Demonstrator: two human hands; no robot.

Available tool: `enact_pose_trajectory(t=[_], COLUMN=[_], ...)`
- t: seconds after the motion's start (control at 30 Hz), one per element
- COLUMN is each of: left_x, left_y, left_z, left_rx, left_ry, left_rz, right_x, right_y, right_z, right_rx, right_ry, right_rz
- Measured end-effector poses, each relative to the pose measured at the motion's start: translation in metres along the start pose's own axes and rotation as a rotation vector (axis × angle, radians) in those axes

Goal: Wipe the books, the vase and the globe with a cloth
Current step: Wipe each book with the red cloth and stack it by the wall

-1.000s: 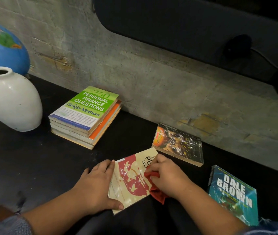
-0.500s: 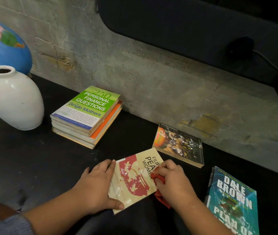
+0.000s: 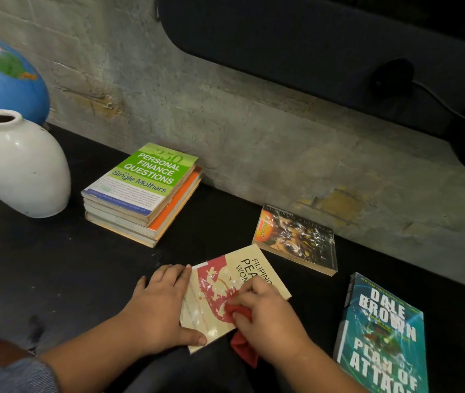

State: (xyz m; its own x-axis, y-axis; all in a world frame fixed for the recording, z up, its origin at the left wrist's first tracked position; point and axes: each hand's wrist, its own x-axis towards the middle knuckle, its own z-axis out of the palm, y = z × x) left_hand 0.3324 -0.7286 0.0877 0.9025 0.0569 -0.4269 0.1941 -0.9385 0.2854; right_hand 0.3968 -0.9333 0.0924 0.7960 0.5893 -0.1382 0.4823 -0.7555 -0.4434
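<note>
The left hand [image 3: 157, 304] is lying flat along the left edge of a cream and red book [image 3: 217, 290], its fingers straight and its thumb pressing down on the near corner. The right hand [image 3: 268, 313] is bunching a red cloth [image 3: 235, 309] in curled fingers and rubbing it over the cover's right half, with a loose tail hanging out below the palm. The two hands are working close together on the one book, on the black table [image 3: 55, 251]. The cover is looking glossy, so if the left thumb lifts, the book is likely to skate under the rubbing and twist towards the person. The teal paperback [image 3: 381, 336] is lying just right of the right forearm, and a wide stroke could be nudging it. Beyond the right hand a dark paperback [image 3: 296, 239] is waiting. Beyond the left hand is the stack of books [image 3: 143, 191], and further left the white vase [image 3: 21, 168] and the globe [image 3: 1, 80]. The vase looks round and narrow at the foot, so it could tip under one-handed wiping.
</note>
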Motion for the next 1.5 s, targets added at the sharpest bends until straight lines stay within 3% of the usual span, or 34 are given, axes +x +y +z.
enact_pose_trajectory(t=[0.1, 0.23, 0.4, 0.53, 0.7, 0.87, 1.03, 1.2, 1.37, 1.5], left_x=[0.000, 0.001, 0.002, 0.003, 0.001, 0.002, 0.002, 0.003, 0.003, 0.004], left_y=[-0.002, -0.003, -0.011, -0.010, -0.010, -0.008, -0.014, -0.015, -0.017, -0.018], left_z=[0.002, 0.002, -0.003, -0.003, -0.004, -0.004, -0.006, -0.006, -0.005, -0.004], left_rx=[-0.023, -0.019, -0.026, -0.012, -0.004, 0.003, 0.004, -0.001, -0.017, -0.010], left_ry=[0.001, -0.028, -0.087, -0.067, -0.069, -0.078, -0.087, -0.092, -0.089, -0.081], left_rz=[-0.003, 0.003, 0.024, 0.025, 0.020, 0.016, 0.030, 0.032, 0.026, 0.033], right_x=[0.005, 0.002, 0.004, -0.003, -0.001, -0.008, -0.006, -0.011, -0.002, -0.010], right_y=[0.004, -0.002, -0.003, -0.016, -0.008, -0.030, -0.020, -0.039, -0.027, -0.035], right_z=[-0.002, 0.003, 0.004, 0.007, 0.004, 0.009, 0.002, 0.008, 0.006, 0.009], right_rx=[-0.052, -0.028, -0.073, -0.028, -0.041, -0.042, -0.022, -0.074, -0.063, -0.083], right_ry=[0.090, -0.015, 0.066, -0.077, 0.045, -0.139, -0.052, -0.164, -0.018, -0.141], right_rz=[0.071, -0.042, 0.035, -0.131, -0.062, -0.296, -0.167, -0.306, -0.122, -0.205])
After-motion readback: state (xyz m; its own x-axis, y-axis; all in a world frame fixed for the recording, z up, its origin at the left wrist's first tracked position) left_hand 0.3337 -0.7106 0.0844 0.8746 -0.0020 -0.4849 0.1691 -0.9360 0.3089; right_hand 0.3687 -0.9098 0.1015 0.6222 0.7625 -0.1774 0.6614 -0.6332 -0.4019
